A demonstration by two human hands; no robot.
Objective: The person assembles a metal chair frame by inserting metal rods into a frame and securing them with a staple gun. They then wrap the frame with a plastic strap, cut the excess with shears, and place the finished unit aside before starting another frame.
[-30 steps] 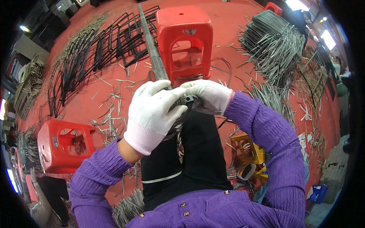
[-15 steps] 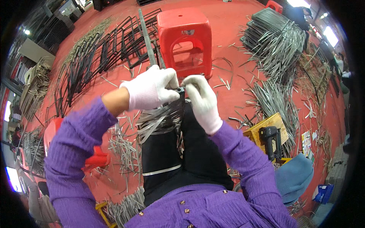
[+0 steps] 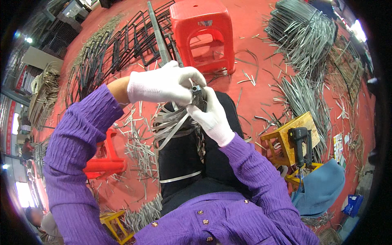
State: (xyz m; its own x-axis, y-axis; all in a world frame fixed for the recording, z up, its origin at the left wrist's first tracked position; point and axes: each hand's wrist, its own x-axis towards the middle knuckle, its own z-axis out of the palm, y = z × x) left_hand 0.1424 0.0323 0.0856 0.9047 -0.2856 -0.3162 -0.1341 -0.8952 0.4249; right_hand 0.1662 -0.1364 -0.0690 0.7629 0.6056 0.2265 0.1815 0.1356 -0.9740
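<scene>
In front of me, above my lap, is the end of a narrow frame (image 3: 197, 88), an open tube end with grey flat strips around it. My left hand (image 3: 163, 85), in a white knit glove, closes on this end from the left, fingers curled over its top. My right hand (image 3: 211, 118), gloved too, pinches the strip-wrapped part just below the tube end, thumb and fingers closed. Loose grey strips (image 3: 173, 128) fan out under my hands over my left thigh. A long grey bar (image 3: 159, 34) runs away beyond my left hand; its join to the frame end is hidden.
A red stool (image 3: 202, 14) stands just beyond my hands. Black metal frames (image 3: 126, 47) lie at far left, strip bundles (image 3: 302, 32) at far right. On my right are a yellow stool (image 3: 300, 122) with a black power tool (image 3: 301, 143) and a blue cloth (image 3: 320, 192). Another red stool (image 3: 106, 163) is left.
My right hand has moved from above the tube end down beside it and now pinches the wrapped part. My left hand has shifted slightly up and right. The view has shifted a little.
</scene>
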